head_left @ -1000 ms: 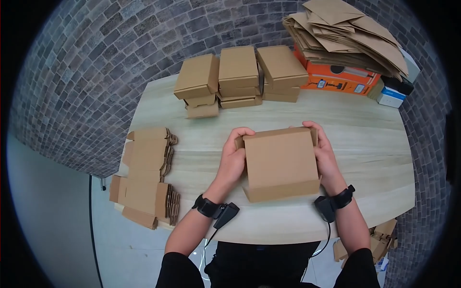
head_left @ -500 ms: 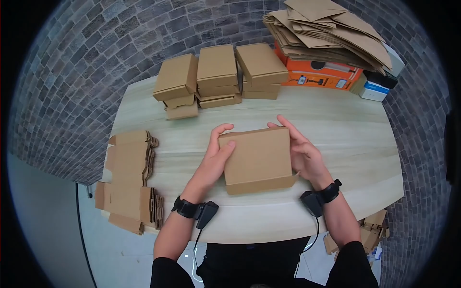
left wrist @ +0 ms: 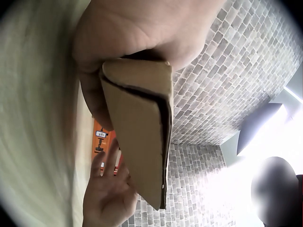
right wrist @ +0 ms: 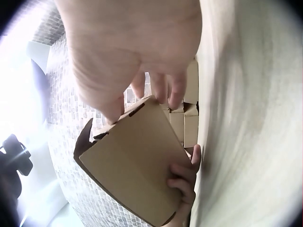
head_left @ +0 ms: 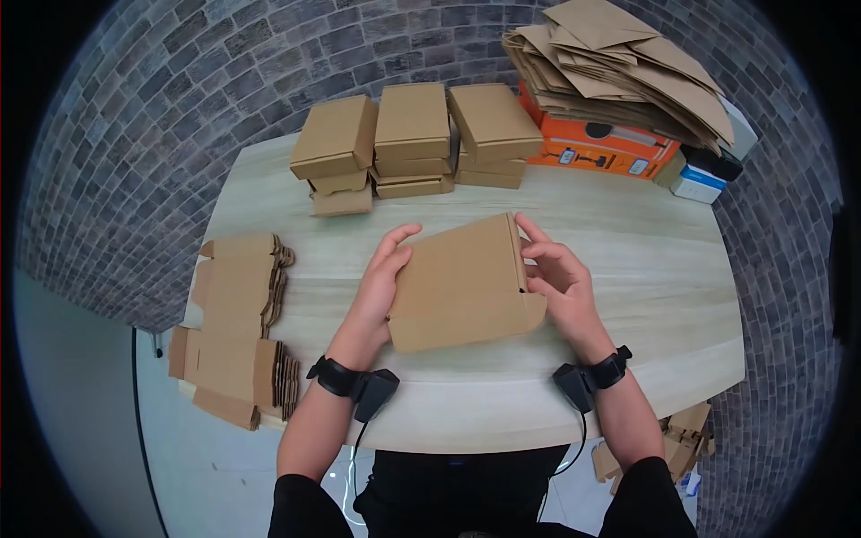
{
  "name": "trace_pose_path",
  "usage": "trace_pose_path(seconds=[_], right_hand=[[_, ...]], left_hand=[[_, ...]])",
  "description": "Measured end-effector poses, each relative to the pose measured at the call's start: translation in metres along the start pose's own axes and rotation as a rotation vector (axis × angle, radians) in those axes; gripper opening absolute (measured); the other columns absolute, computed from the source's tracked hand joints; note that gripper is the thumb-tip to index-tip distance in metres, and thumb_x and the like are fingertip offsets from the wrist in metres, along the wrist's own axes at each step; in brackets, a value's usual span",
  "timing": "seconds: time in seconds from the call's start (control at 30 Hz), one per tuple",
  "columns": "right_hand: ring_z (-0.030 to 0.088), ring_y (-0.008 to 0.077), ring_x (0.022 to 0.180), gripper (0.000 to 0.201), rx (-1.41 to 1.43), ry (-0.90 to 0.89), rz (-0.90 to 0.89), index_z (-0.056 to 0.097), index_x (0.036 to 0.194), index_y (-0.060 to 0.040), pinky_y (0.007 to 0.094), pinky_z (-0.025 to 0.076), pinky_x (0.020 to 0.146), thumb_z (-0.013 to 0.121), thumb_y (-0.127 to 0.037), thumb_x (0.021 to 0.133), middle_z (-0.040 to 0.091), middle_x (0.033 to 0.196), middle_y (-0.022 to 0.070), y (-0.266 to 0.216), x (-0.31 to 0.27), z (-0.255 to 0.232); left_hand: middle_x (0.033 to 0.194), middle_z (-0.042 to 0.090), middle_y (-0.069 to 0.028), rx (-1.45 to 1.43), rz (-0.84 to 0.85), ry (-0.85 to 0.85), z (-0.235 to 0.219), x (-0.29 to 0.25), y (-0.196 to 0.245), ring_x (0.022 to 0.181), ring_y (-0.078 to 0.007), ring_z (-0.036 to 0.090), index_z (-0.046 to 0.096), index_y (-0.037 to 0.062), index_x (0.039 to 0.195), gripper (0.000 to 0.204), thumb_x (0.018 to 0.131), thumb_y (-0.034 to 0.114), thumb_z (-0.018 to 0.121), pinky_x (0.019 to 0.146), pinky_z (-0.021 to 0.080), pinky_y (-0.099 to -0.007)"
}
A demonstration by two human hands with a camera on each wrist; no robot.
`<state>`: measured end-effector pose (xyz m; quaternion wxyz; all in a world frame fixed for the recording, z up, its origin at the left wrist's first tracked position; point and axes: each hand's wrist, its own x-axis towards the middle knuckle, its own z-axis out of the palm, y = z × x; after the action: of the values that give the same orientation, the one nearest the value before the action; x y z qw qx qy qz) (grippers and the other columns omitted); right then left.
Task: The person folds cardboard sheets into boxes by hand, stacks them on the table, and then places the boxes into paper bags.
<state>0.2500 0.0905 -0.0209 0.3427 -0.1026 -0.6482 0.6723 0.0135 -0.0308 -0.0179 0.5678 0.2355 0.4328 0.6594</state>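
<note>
A small brown cardboard box (head_left: 462, 278) is tilted above the table in the head view, its front flap (head_left: 466, 330) sticking out toward the body. My left hand (head_left: 377, 291) grips the box's left side, thumb along the top edge and fingers wrapped underneath, as the right wrist view shows. At the opposite side, my right hand (head_left: 569, 291) has loosely bent, spread fingers, with fingertips right at the box's edge. In the left wrist view the side of the box (left wrist: 137, 137) shows a narrow gap along its folded panels.
Flattened cardboard blanks (head_left: 233, 332) lie stacked at the table's left. Several folded boxes (head_left: 413, 134) stand along the back. An orange box (head_left: 592, 148) carries a pile of brown paper bags (head_left: 628, 72) at the back right. Cardboard pieces (head_left: 686, 439) lie below the right edge.
The box has turned and tilted, its right side rising and its front flap swinging into fuller view. My right hand loosened from its side, while the left kept hold.
</note>
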Motion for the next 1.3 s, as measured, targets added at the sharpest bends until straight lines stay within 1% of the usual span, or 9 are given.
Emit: trace_pose_path(seconds=[0.23,0.37,0.43,0.47,0.57,0.63,0.73,0.97,1.3], right_hand=[[0.022,0.0289,0.147,0.062,-0.187,-0.105,-0.144,0.035,0.133,-0.0137,0.0490,0.034,0.110,0.067,-0.005,0.080,0.019,0.159,0.0187,0.001,-0.002,0.013],[0.031,0.0273,0.140,0.065,-0.225,0.040,-0.096,0.028,0.136,-0.0164,0.0484,0.036,0.108,0.065,-0.010,0.082,0.029,0.151,0.0147,0.008,-0.007,0.009],[0.035,0.0268,0.136,0.063,-0.191,0.112,-0.039,0.027,0.136,-0.0169,0.0474,0.037,0.107,0.063,-0.015,0.085,0.033,0.147,0.0134,0.014,-0.008,0.007],[0.039,0.0261,0.132,0.058,0.030,0.222,-0.001,0.028,0.136,-0.0170,0.0453,0.039,0.104,0.059,-0.023,0.088,0.036,0.144,0.0122,0.020,-0.006,0.009],[0.045,0.0250,0.125,0.052,0.321,0.337,0.105,0.030,0.135,-0.0173,0.0421,0.043,0.098,0.052,-0.036,0.092,0.042,0.138,0.0103,0.021,-0.003,0.003],[0.047,0.0246,0.123,0.050,0.397,0.337,0.174,0.031,0.134,-0.0177,0.0411,0.044,0.096,0.048,-0.042,0.093,0.044,0.134,0.0096,0.021,-0.003,0.001],[0.049,0.0244,0.121,0.046,0.413,0.321,0.170,0.035,0.132,-0.0178,0.0411,0.046,0.091,0.047,-0.042,0.095,0.047,0.132,0.0088,0.023,-0.002,0.006],[0.045,0.0215,0.127,0.042,0.356,0.377,0.115,0.040,0.128,-0.0156,0.0407,0.035,0.107,0.045,-0.043,0.098,0.048,0.134,0.0067,0.017,-0.001,0.009],[0.044,0.0181,0.127,0.059,0.231,0.445,0.090,0.045,0.136,-0.0093,0.0338,0.030,0.105,0.048,-0.050,0.094,0.051,0.137,0.0043,0.033,-0.006,0.005]], left_hand=[[0.123,0.061,-0.0099,0.022,-0.128,-0.014,-0.006,0.002,0.008,0.112,-0.0204,0.060,0.051,0.0051,0.133,0.038,0.097,0.011,0.039,0.094,0.050,-0.0325],[0.125,0.060,-0.0091,0.004,-0.139,-0.085,0.005,-0.005,0.008,0.111,-0.0201,0.060,0.050,0.0053,0.135,0.039,0.101,0.022,0.040,0.096,0.050,-0.0343],[0.139,0.050,-0.0114,0.035,-0.185,-0.137,0.016,-0.013,0.011,0.124,-0.0236,0.052,0.042,0.0056,0.142,0.052,0.104,0.041,0.037,0.104,0.044,-0.0379],[0.139,0.050,-0.0114,0.031,-0.189,-0.143,0.018,-0.015,0.007,0.124,-0.0236,0.052,0.042,0.0056,0.142,0.052,0.104,0.041,0.037,0.104,0.044,-0.0379],[0.153,0.030,-0.0131,0.038,0.035,-0.281,0.020,-0.017,-0.006,0.139,-0.0289,0.036,0.029,0.0058,0.150,0.065,0.102,0.049,0.039,0.112,0.035,-0.0420],[0.160,0.014,-0.0146,0.821,0.485,-0.256,0.021,-0.015,-0.010,0.147,-0.0319,0.019,0.018,0.0055,0.153,0.070,0.101,0.040,0.049,0.115,0.027,-0.0433],[0.158,0.020,-0.0184,1.078,0.606,-0.036,0.039,-0.023,-0.006,0.146,-0.0333,0.024,0.021,0.0035,0.152,0.071,0.096,0.024,0.060,0.115,0.028,-0.0426],[0.151,0.034,-0.0214,1.091,0.608,-0.025,0.034,-0.024,-0.002,0.140,-0.0353,0.035,0.026,0.0021,0.150,0.072,0.090,0.010,0.065,0.113,0.032,-0.0398],[0.158,0.024,-0.0203,0.959,0.629,-0.040,0.035,-0.026,-0.008,0.144,-0.0332,0.029,0.016,-0.0027,0.152,0.069,0.100,0.027,0.052,0.117,0.024,-0.0393]])
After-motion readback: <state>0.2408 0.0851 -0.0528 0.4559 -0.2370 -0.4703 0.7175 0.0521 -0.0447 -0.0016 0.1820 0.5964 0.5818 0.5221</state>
